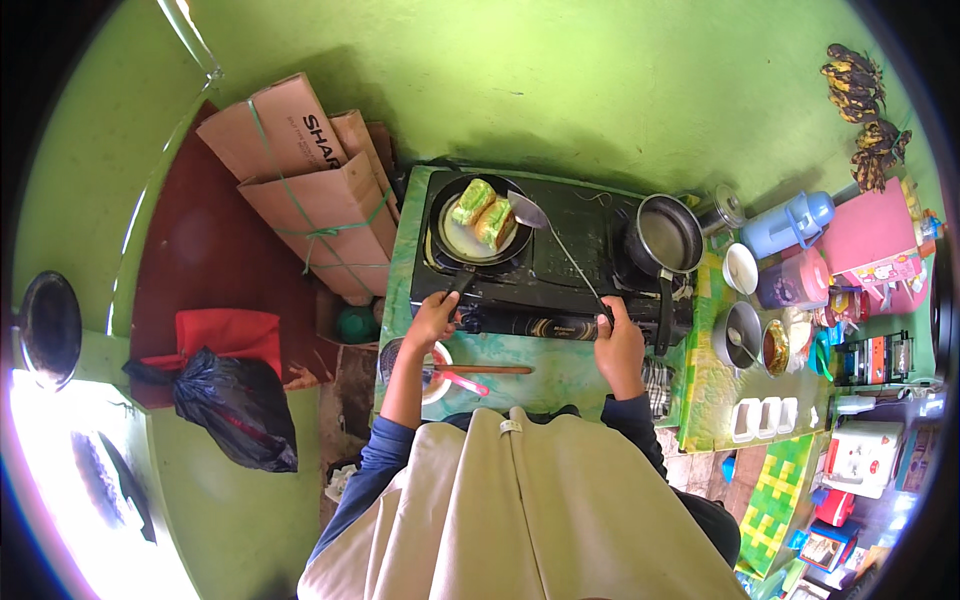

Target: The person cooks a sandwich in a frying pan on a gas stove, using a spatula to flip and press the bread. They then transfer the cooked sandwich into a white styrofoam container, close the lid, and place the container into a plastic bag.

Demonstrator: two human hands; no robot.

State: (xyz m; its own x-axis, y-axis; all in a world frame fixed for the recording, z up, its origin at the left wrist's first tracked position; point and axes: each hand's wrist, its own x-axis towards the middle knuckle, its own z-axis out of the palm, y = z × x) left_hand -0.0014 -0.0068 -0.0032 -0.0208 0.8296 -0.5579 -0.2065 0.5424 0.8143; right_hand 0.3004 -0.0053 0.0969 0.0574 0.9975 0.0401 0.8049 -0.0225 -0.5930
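Left hand (433, 322) is closed round the frying pan's handle, fingers curled; right hand (620, 345) is closed too, gripping the end of the long-handled spatula (528, 211); the frying pan (458, 241) sits on the left side of the black stove (575, 235), close to its left edge, with two green-and-brown pieces of food (484, 211) side by side in it; the spatula's blade is at the pan's right rim, right by the food, can't tell if it's touching.

Room-wise, there's a decent stretch of stove top between the frying pan and the saucepan (670, 238), and the spatula slants across it; tight spot is the right, since the saucepan's handle pokes out past the stove's front edge, just beside the right hand; on the left, folded cardboard (320, 205) leans near the table edge; a bowl (437, 390) plus a wooden handle (495, 369) and a pink one (468, 383) take up the table strip near the left forearm.
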